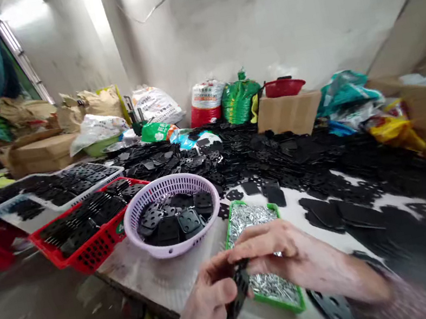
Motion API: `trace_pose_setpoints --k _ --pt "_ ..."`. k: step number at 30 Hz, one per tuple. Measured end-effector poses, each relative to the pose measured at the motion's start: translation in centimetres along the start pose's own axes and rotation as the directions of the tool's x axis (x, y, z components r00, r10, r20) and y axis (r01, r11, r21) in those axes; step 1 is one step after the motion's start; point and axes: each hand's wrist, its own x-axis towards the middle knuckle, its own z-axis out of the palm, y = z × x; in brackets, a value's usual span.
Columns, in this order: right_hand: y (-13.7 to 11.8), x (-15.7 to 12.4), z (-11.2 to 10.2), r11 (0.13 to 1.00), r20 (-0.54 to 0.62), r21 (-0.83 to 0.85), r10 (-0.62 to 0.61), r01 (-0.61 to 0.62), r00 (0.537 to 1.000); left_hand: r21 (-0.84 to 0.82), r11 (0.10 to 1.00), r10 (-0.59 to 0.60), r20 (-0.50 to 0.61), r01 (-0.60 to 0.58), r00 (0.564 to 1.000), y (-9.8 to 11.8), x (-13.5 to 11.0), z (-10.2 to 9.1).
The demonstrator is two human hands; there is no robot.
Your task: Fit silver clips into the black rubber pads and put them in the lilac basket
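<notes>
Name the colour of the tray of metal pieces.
The tray is green, best seen in the head view.

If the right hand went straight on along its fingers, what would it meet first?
Probably the left hand, which holds a black plate close by the right hand; depth there is hard to judge.

The black plate (237, 304) is partly covered by the left hand (203, 305), the green tray (299, 306) by the right hand (279, 244) (its sleeve (410, 298) is blurred and cut off).
</notes>
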Motion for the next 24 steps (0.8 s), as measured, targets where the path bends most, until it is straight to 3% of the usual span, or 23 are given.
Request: trace_pose_setpoints --k 4,7,14,17,20,24 --pt "0.5 2.2 0.2 1.000 0.039 0.014 0.013 -0.013 0.999 -0.042 0.999 0.011 -0.049 -0.013 0.999 -1.2 0.2 -3.6" --pt "0.9 3.5 0.3 0.998 0.086 0.027 0.059 -0.061 0.995 -0.031 0.998 0.058 -0.048 -0.059 0.997 -1.5 0.7 -5.1" --pt "1.4 5.1 0.2 0.966 0.084 -0.135 0.233 -0.220 0.969 -0.091 0.995 -0.037 -0.058 0.032 0.998 -0.2 0.9 -4.7" --pt "1.4 5.6 -0.3 0.954 0.091 -0.134 0.282 -0.269 0.955 -0.047 0.997 -0.060 -0.136 0.054 0.989 0.1 0.7 -4.3" --pt "1.3 6.8 -1.5 0.946 0.001 -0.107 0.309 -0.307 0.951 0.047 0.999 0.008 -0.240 0.003 0.971 -0.4 0.7 -4.5" --pt "2.2 10.5 -3.7 0.930 -0.180 -0.178 0.289 -0.320 0.940 0.320 0.947 0.143 -0.460 0.013 0.877 -2.3 0.3 -6.0"
